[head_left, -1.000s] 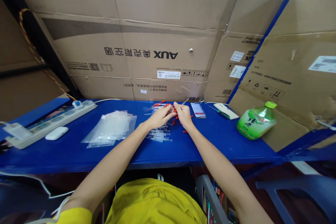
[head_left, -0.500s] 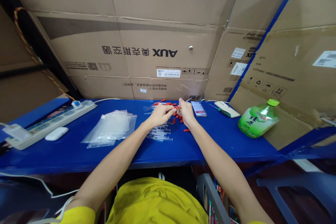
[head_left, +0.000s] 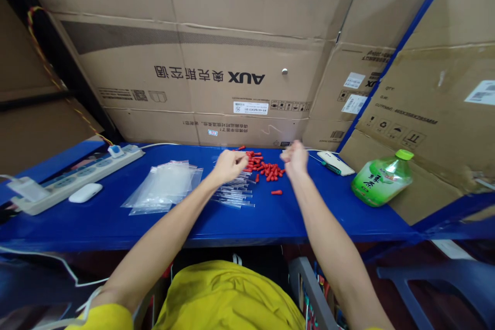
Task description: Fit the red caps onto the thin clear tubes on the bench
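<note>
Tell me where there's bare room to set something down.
The blue table is bare between the right forearm and green bottle, and between the white case and plastic bags. It's crowded mid-table, where red bulbs and clear tubes lie near the left hand.

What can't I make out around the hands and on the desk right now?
- Head view: blur hides whether the right hand holds anything.
- Head view: the back of the left hand hides whatever may be under its fingers.
- Head view: the left hand also covers part of the clear tubes.
- Head view: the red caps overlap, too small to count surely.
- Head view: the left edge cuts off the white plug's cable.
</note>
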`<state>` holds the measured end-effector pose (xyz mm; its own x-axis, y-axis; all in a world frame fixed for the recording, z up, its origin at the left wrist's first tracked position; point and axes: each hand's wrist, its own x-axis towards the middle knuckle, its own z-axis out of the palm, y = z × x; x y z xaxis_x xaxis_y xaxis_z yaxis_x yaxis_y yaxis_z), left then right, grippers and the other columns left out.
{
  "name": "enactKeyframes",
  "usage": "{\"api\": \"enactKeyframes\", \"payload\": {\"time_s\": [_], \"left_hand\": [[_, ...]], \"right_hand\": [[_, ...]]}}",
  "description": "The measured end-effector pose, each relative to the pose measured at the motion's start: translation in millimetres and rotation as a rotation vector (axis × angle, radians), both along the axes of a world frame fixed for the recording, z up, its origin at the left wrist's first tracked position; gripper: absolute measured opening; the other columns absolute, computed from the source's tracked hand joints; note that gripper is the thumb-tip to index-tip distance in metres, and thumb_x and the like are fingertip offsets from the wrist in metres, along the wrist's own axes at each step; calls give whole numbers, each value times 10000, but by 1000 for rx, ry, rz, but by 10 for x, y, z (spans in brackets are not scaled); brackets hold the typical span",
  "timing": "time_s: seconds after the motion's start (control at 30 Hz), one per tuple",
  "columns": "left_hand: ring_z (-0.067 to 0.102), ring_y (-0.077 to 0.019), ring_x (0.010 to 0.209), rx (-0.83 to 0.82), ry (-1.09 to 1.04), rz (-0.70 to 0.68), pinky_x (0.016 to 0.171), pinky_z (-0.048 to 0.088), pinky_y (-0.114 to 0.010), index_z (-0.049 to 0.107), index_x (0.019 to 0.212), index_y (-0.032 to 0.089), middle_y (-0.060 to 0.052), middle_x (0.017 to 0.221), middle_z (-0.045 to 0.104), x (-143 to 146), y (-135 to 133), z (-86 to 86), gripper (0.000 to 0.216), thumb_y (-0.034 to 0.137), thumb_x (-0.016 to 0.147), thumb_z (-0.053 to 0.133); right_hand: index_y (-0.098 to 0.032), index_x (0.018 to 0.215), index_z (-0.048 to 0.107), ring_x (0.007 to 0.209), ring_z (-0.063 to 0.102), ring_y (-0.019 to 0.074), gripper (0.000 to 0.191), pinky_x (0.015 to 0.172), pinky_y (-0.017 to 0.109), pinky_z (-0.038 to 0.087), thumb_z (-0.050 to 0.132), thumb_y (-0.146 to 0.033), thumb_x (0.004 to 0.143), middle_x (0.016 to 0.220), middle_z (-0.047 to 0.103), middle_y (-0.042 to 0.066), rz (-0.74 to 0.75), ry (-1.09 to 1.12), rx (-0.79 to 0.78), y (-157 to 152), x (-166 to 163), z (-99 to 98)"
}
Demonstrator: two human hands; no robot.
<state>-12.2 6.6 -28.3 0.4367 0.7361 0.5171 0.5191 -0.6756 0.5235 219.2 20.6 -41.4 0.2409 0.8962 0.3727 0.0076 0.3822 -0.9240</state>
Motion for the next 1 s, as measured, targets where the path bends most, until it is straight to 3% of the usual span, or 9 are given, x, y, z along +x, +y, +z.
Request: {"api": "enactKeyframes", "payload": {"time_s": [0.13, 0.27, 0.37, 0.47, 0.63, 0.73, 0.83, 1.0], "left_hand": [[388, -121, 550, -39, -194, 146, 583, 275, -275, 516, 673, 185, 29, 560, 442, -233, 110, 34, 452, 477, 1006, 426], [576, -156, 639, 44, -61, 198, 656, 368, -267, 681, 976, 199, 2, 709, 671, -152, 119, -22, 368, 479, 1041, 452], [665, -189, 726, 72, -14, 298, 703, 407, -275, 644, 1184, 238, -8, 837, 751, -126, 132, -90, 298, 452, 1044, 491], [699, -213, 816, 62, -34, 460, 712, 413, -281, 650, 1100, 235, -31, 902, 769, -209, 192, -131, 230, 421, 1026, 538], [673, -183, 807, 7, -150, 633, 725, 421, -276, 683, 1018, 228, -39, 1029, 782, -343, 324, -199, 143, 342, 973, 608], [664, -175, 794, -97, -206, 672, 741, 437, -273, 706, 1012, 229, -34, 1040, 789, -358, 391, -264, 131, 321, 928, 664], [681, -187, 841, -182, -241, 657, 770, 452, -278, 734, 1013, 228, -34, 1030, 796, -338, 427, -317, 149, 332, 921, 679], [702, -229, 977, -176, -217, 600, 846, 474, -296, 780, 1014, 222, -58, 1048, 800, -281, 426, -358, 250, 411, 970, 623]], "right_hand": [[-285, 693, 382, 470, 376, 135, 495, 449, 253, 277, 269, -620, 1041, 514, 391, -46, -139, -30, 16, -8, 337, 143], [-266, 660, 389, 521, 415, 139, 523, 525, 269, 338, 377, -653, 1011, 540, 409, -37, -197, -105, 43, -92, 126, 35], [-238, 849, 567, 695, 583, 170, 392, 706, 280, 427, 362, -502, 1055, 718, 605, 0, -51, -591, 162, -239, -228, -49], [-252, 1049, 595, 939, 668, 206, 264, 818, 288, 439, 362, -375, 1064, 992, 725, 36, 29, -944, 211, -385, -506, -68], [-213, 1264, 524, 833, 700, 252, 268, 735, 310, 426, 403, -318, 1049, 953, 759, 75, 38, -1312, -2, -434, -709, -126], [-201, 1281, 505, 848, 703, 252, 308, 708, 306, 412, 513, -337, 1004, 1020, 765, 87, 75, -1350, -13, -408, -730, -200], [-222, 1196, 540, 919, 687, 230, 230, 720, 300, 411, 531, -254, 968, 1087, 747, 61, 133, -1289, 54, -392, -720, -262], [-229, 1107, 572, 1004, 621, 224, 186, 754, 308, 421, 491, -163, 952, 1073, 711, 54, 173, -1225, 179, -365, -712, -331]]}}
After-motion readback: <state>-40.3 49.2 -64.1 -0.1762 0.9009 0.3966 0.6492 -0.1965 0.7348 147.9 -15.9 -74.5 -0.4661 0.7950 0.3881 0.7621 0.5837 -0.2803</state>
